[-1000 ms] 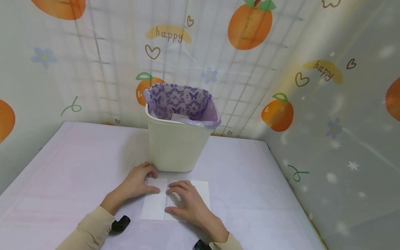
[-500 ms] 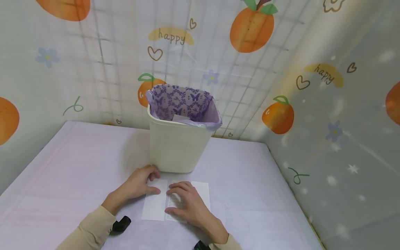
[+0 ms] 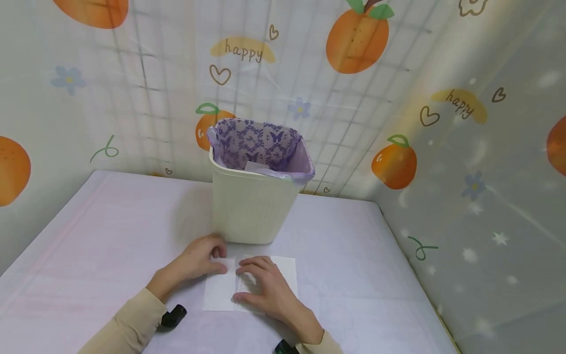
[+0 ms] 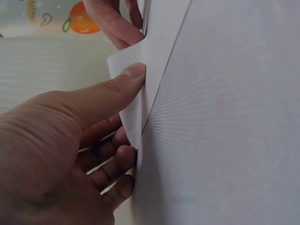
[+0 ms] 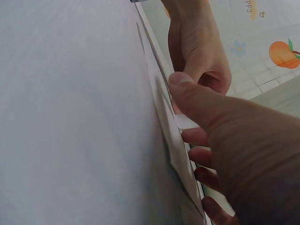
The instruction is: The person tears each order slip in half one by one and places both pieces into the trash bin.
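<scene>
A thin white paper sheet [image 3: 218, 294], with fine print on its middle part, lies flat on the table in front of the bin. At its far left edge my left hand [image 3: 196, 256] pinches the paper. The left wrist view shows the thumb on top of a raised paper flap [image 4: 133, 110], with the other fingers curled behind it. My right hand [image 3: 267, 291] rests over the printed middle, fingers spread and slightly bent, thumb toward me. Beneath that palm part of the print is hidden. In the right wrist view the right fingertips [image 5: 199, 156] touch the paper's edge.
Just behind the paper stands a cream waste bin [image 3: 254, 209] lined with a purple butterfly-print bag [image 3: 254, 140]. Some white paper [image 3: 255, 166] shows inside it. A white cloth covers the table [image 3: 119, 236]; a fruit-print curtain [image 3: 168, 59] hangs behind.
My left hand has come slightly nearer to me, its fingers curling in on the paper's far left edge, which now lies a little closer. The right hand has stayed in place.
</scene>
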The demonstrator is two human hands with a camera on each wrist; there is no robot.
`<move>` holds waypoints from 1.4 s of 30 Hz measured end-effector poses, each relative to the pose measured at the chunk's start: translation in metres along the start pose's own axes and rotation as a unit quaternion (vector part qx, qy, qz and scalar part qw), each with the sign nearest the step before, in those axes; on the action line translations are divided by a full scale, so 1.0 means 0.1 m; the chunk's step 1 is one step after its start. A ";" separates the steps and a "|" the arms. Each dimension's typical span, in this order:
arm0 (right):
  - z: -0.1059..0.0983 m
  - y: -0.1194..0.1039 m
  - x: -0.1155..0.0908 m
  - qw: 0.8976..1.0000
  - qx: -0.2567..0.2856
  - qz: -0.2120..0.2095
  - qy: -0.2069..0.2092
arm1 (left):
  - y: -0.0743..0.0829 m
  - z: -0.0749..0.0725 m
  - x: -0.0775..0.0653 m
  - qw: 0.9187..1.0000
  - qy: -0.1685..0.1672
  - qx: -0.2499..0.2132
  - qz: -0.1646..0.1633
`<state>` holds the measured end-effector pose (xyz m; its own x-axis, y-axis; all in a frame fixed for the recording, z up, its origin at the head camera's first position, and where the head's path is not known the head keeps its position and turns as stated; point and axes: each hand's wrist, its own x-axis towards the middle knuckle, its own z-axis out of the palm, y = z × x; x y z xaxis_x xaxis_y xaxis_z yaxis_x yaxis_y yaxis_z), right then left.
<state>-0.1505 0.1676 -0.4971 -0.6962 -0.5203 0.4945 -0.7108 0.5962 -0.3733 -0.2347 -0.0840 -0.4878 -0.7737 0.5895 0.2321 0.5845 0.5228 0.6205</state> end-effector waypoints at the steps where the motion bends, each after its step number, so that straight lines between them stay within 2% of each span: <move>1: 0.00 0.00 0.00 1.000 0.000 0.002 -0.001 | 0.00 0.00 0.00 1.000 -0.003 -0.002 0.000; 7: -0.02 -0.01 0.01 1.000 0.008 0.016 -0.012 | -0.08 0.04 0.01 0.999 -0.015 -0.029 -0.010; 14: -0.04 0.00 0.01 0.998 0.025 0.042 -0.027 | -0.17 0.06 0.04 0.992 -0.026 -0.121 -0.021; 17: -0.03 0.01 0.00 0.998 0.026 0.044 -0.025 | -0.17 0.05 0.04 0.983 -0.040 -0.177 -0.037; 21: -0.02 0.02 -0.01 0.998 0.027 0.048 -0.025 | -0.15 0.05 0.03 0.955 -0.035 -0.281 -0.087; 24: 0.00 0.03 0.00 0.998 0.022 0.047 -0.020 | -0.11 0.07 0.02 0.937 -0.018 -0.331 -0.107; 28: 0.01 0.04 0.01 1.000 0.006 0.026 -0.001 | -0.08 0.10 0.04 0.931 0.004 -0.348 -0.108; 32: 0.01 0.04 0.03 0.999 0.015 0.020 0.026 | -0.09 0.10 0.05 0.925 0.028 -0.363 -0.113; 36: 0.01 0.03 0.03 0.997 0.035 0.021 0.071 | -0.11 0.09 0.04 0.921 0.015 -0.375 -0.106; 42: 0.01 0.03 0.04 0.990 0.051 0.019 0.130 | -0.14 0.09 0.02 0.906 -0.013 -0.409 -0.109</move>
<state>-0.1553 0.1667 -0.4967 -0.6829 -0.3157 0.6588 -0.6998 0.5415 -0.4658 -0.2420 -0.0847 -0.5028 -0.8363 0.5476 0.0262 0.0333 0.0030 0.9994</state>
